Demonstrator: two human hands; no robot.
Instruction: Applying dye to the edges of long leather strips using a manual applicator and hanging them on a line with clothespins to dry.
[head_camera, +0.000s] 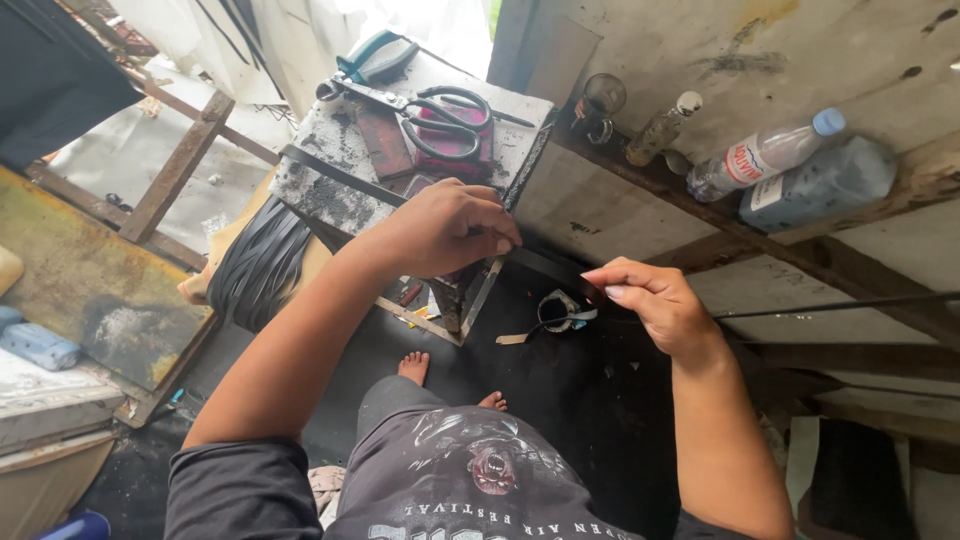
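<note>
A thin black strip (840, 303) runs across the middle of the view, from the right edge leftward to the two hands; its stretch between them is lost against the dark floor, so its full length cannot be traced. The right hand (655, 305) pinches the strip between thumb and fingertips, fingers drawn together. The left hand (440, 228) is curled shut at the near edge of a worn block (340, 170), knuckles up; what it grips is hidden under the fingers, though it seems to be the strip's other end. On the block lie black-handled scissors (440, 118) over a pink patch, with a teal-edged tool (378, 58) at the far corner, partly cut off by clutter. Left of the block a bundle of black strips (258, 262) hangs down. Below the hands, on the floor, sits a small round tin (555, 308) with a stick in it, its contents too dark to read. Bare toes (413, 366) show just above the person's knees. On a ledge to the right stand a clear bottle (765, 155), a bluish jug (825, 180) and a small vial (662, 128).
</note>
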